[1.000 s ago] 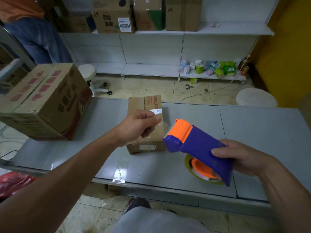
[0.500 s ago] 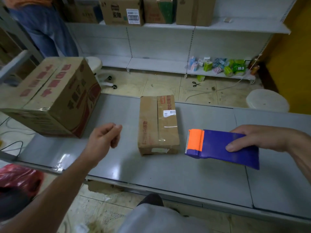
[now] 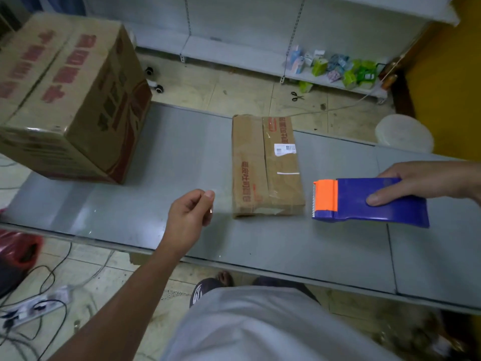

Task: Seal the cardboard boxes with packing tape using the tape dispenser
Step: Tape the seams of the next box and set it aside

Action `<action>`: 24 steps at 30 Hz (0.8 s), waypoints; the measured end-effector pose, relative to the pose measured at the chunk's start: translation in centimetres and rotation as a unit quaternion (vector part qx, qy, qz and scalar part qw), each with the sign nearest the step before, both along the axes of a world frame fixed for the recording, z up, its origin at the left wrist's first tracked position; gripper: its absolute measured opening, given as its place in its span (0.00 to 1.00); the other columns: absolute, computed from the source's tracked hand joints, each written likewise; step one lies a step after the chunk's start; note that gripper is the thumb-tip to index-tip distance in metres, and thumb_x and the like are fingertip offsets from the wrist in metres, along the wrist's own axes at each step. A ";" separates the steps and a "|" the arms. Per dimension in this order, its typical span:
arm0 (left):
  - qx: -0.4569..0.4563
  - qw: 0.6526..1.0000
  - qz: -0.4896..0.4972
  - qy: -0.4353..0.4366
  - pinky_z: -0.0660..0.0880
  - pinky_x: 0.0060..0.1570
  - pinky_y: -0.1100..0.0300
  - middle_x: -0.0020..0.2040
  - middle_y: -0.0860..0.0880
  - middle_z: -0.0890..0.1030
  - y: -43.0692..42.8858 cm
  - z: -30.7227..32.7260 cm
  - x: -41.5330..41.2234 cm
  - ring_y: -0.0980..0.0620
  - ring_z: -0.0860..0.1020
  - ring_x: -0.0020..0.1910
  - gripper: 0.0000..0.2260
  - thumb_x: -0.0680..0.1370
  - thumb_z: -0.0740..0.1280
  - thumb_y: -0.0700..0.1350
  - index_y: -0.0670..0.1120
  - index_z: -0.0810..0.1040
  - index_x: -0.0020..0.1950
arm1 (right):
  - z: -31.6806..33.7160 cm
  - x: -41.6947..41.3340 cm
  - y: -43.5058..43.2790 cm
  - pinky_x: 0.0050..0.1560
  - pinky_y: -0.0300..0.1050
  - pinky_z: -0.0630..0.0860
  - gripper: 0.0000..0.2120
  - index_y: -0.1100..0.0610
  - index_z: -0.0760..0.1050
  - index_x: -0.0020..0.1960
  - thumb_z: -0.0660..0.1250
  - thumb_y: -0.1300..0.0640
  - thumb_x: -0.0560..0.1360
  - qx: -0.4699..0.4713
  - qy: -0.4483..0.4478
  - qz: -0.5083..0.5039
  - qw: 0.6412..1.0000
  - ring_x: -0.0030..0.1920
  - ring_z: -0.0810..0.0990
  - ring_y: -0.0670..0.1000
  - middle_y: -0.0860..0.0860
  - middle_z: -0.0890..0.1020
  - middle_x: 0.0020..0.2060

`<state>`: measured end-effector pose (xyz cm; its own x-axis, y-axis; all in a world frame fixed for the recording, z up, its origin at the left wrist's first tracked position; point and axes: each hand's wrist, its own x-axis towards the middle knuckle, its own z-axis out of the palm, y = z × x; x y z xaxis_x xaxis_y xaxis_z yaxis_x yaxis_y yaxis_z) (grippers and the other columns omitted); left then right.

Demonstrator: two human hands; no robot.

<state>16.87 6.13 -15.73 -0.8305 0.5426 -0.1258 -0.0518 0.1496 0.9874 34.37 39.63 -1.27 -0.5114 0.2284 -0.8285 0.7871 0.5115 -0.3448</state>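
A small flat cardboard box [image 3: 266, 165] lies on the grey table [image 3: 169, 162], its flaps closed and clear tape shining along its top. Right of it lies the blue tape dispenser [image 3: 369, 201] with an orange toothed head pointing at the box. My right hand [image 3: 426, 182] grips the dispenser's rear end, thumb on top. To the left of the small box, apart from it, my left hand [image 3: 188, 217] hovers with fingers curled loosely and nothing in it. A large cardboard box [image 3: 70, 100] with red print stands at the table's left end.
Behind the table is a tiled floor with scissors [image 3: 296, 96], a white stool [image 3: 404, 132] and low white shelves holding small packets [image 3: 338, 67]. A power strip [image 3: 36, 306] with cables lies on the floor at my left, by a red bag [image 3: 18, 248].
My left hand let go of the small box and drew back to its left. My right hand lowered the dispenser flat onto the table right of the box. The view tilted down.
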 end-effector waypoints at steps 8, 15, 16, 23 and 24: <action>-0.015 1.000 -0.004 -0.022 0.69 0.31 0.63 0.27 0.50 0.70 1.0 -1.3 0.7 0.53 0.69 0.28 0.18 0.81 0.64 0.41 0.37 0.70 0.33 | -0.8 -0.4 1.5 0.40 0.40 0.75 0.32 0.57 0.82 0.50 0.75 0.33 0.58 -0.002 -0.034 0.001 0.999 0.41 0.85 0.51 0.52 0.86 0.41; -0.054 0.998 0.013 -0.035 0.68 0.34 0.61 0.29 0.49 0.71 1.5 -3.4 1.6 0.52 0.69 0.31 0.20 0.76 0.64 0.54 0.38 0.71 0.34 | -2.1 -1.8 2.9 0.38 0.38 0.76 0.34 0.55 0.82 0.49 0.74 0.31 0.54 -0.036 -0.024 0.040 0.998 0.41 0.85 0.51 0.52 0.86 0.42; -0.065 0.997 0.013 -0.034 0.67 0.35 0.61 0.29 0.48 0.71 1.7 -3.6 1.8 0.53 0.69 0.31 0.21 0.77 0.64 0.53 0.37 0.71 0.35 | -2.4 -2.0 3.0 0.38 0.39 0.76 0.37 0.55 0.82 0.50 0.74 0.30 0.52 -0.043 -0.022 0.048 0.998 0.41 0.85 0.52 0.52 0.86 0.42; -0.212 0.971 -0.020 0.112 0.64 0.30 0.61 0.30 0.43 0.73 3.0 -3.7 3.0 0.54 0.70 0.29 0.18 0.83 0.55 0.54 0.44 0.69 0.39 | -5.6 -1.6 3.4 0.41 0.43 0.74 0.41 0.59 0.82 0.49 0.76 0.28 0.49 -0.075 0.006 0.056 0.996 0.42 0.84 0.56 0.57 0.86 0.43; -0.237 0.962 -0.024 0.132 0.66 0.31 0.58 0.30 0.45 0.74 3.0 -3.7 3.0 0.53 0.72 0.29 0.19 0.83 0.53 0.56 0.45 0.70 0.40 | -5.8 -1.5 3.5 0.42 0.44 0.74 0.41 0.59 0.82 0.49 0.75 0.28 0.49 -0.076 0.007 0.058 0.995 0.43 0.84 0.57 0.57 0.86 0.43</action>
